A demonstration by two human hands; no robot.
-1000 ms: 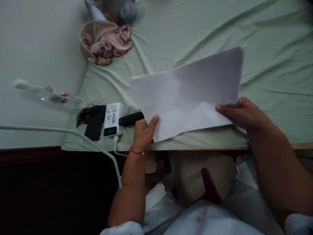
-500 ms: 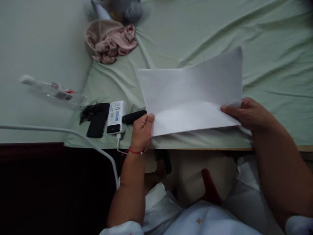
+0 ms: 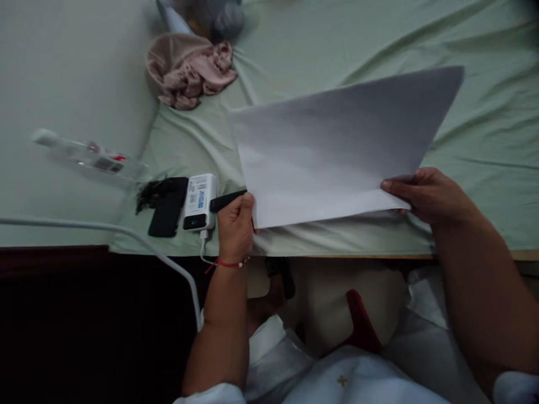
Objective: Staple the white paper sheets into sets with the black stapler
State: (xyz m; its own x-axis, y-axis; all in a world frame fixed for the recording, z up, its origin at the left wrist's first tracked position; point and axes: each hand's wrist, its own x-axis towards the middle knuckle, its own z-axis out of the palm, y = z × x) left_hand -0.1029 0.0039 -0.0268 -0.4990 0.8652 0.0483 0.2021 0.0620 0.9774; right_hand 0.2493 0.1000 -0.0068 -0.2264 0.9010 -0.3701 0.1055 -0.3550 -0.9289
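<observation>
A white sheet of paper (image 3: 332, 157) is held up above the pale green bedsheet, its far side raised and slightly curved. My left hand (image 3: 236, 224), with a red string bracelet at the wrist, pinches the paper's near left corner between thumb and fingers. At the near right corner, my right hand (image 3: 433, 195) grips the sheet, thumb on top and fingers underneath. Close beyond the left hand lies a black object (image 3: 227, 200), partly hidden by that hand. It touches or nearly touches a white power bank (image 3: 201, 201).
A black phone (image 3: 169, 207) lies left of the power bank. Further left is a clear plastic bottle (image 3: 103, 160) by the wall. Crumpled pink cloth (image 3: 191, 73) lies on the green bedsheet (image 3: 303, 50). A pale curved rail (image 3: 143, 238) crosses at lower left.
The paper's far right corner has swung up and to the right, and its crease has flattened out. My left hand has shifted slightly left; the right hand has hardly moved.
</observation>
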